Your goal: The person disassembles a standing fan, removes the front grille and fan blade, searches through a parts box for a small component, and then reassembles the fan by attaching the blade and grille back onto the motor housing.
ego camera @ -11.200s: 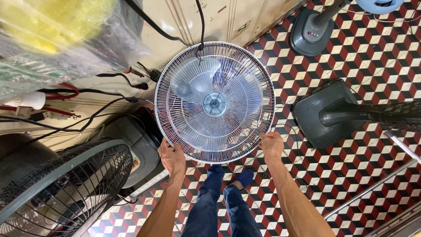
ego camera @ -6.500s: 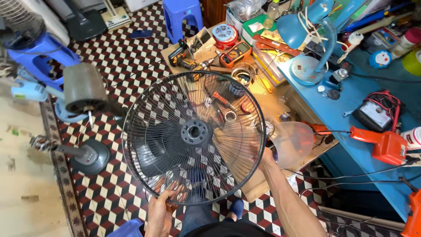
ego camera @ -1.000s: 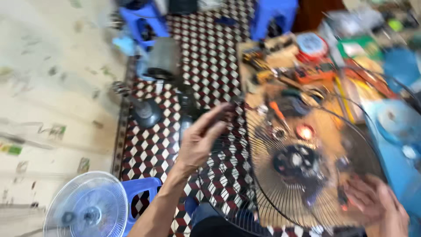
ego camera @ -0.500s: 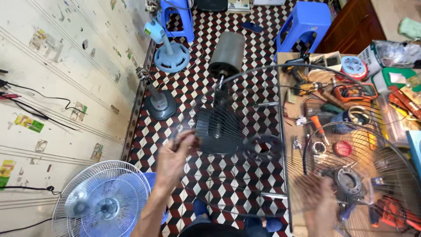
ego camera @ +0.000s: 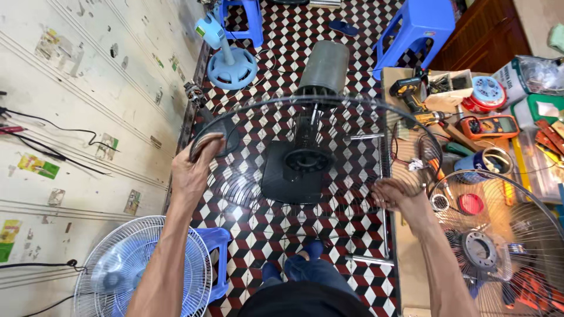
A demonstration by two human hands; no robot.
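Down at the far left stands a pale fan with blue blades (ego camera: 141, 276), low against the scuffed wall (ego camera: 76, 105), and just beside it a blue stool (ego camera: 220, 246) on the chequered floor (ego camera: 258, 217). Next comes the left hand (ego camera: 197, 170), fingers closed on the left rim of a large black wire fan guard (ego camera: 311, 158), which is held out flat in front of the person (its hub sits near the middle, over the floor). Through the wires shows a dark square fan base (ego camera: 291, 179) with its grey motor housing (ego camera: 323, 67) further off, and beyond them a light blue fan stand (ego camera: 229, 58) near the wall. At the top are two more blue stools, one near the stand (ego camera: 244, 14) and a bigger one (ego camera: 420, 23) to the right. The right hand (ego camera: 399, 194) grips the guard's right rim, fingers curled round the wire. Further right is a low wooden board (ego camera: 411, 258) strewn with tools: a cordless drill (ego camera: 411, 91), an orange meter (ego camera: 496, 126), a red lid (ego camera: 470, 203). Another wire guard (ego camera: 499, 246) with a metal hub lies at the right edge, partly over that board.
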